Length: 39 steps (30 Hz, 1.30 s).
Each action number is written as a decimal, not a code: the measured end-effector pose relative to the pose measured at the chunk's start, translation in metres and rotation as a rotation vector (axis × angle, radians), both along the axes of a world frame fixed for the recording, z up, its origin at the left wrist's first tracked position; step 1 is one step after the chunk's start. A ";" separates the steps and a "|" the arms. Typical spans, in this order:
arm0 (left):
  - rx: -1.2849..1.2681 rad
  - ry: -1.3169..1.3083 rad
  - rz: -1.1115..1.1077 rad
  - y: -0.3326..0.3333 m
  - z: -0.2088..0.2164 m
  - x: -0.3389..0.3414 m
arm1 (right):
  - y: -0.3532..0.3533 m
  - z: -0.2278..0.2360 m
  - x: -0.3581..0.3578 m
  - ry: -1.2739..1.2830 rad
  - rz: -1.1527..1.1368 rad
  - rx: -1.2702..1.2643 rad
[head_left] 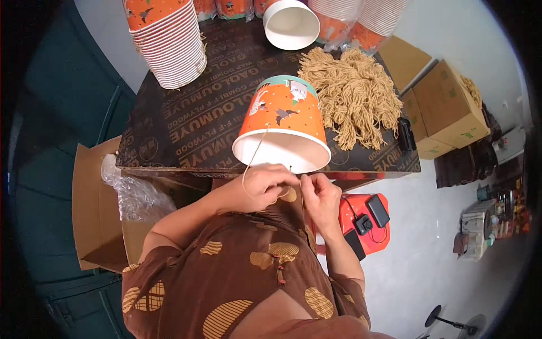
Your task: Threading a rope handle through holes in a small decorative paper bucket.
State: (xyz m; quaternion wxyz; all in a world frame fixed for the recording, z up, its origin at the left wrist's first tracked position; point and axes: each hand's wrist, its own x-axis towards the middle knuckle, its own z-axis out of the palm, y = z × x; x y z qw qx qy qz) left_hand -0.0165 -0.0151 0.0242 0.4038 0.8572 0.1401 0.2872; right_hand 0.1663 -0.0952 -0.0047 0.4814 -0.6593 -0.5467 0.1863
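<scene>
An orange paper bucket (pixel 285 113) with a teal band and small printed figures lies tipped on the table edge, its white open mouth towards me. A thin tan cord (pixel 257 149) comes out of its side near the rim and runs down to my left hand (pixel 265 187). That hand is closed, with thumb and forefinger pinched at the cord just below the mouth. My right hand (pixel 322 198) is beside it, fingertips also pinched together and meeting the left ones. The cord's exact path between the fingertips is too fine to follow.
The dark plywood table (pixel 197 113) bears a heap of tan cords (pixel 355 96), a stack of nested buckets (pixel 169 51) and a white-mouthed bucket (pixel 291 27). An open cardboard box (pixel 99 209) stands lower left. A red stool (pixel 370 234) with small black devices is at right, near another carton (pixel 446 107).
</scene>
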 end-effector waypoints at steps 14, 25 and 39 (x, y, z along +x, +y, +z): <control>-0.069 0.246 -0.033 -0.004 0.016 -0.130 | 0.021 0.006 0.006 -0.142 0.026 0.244; -0.353 -0.364 0.768 0.017 0.076 -0.151 | 0.022 0.030 -0.009 -0.405 0.051 0.650; -0.585 -0.292 0.434 0.006 0.098 -0.093 | 0.011 0.023 -0.014 -0.609 0.228 0.767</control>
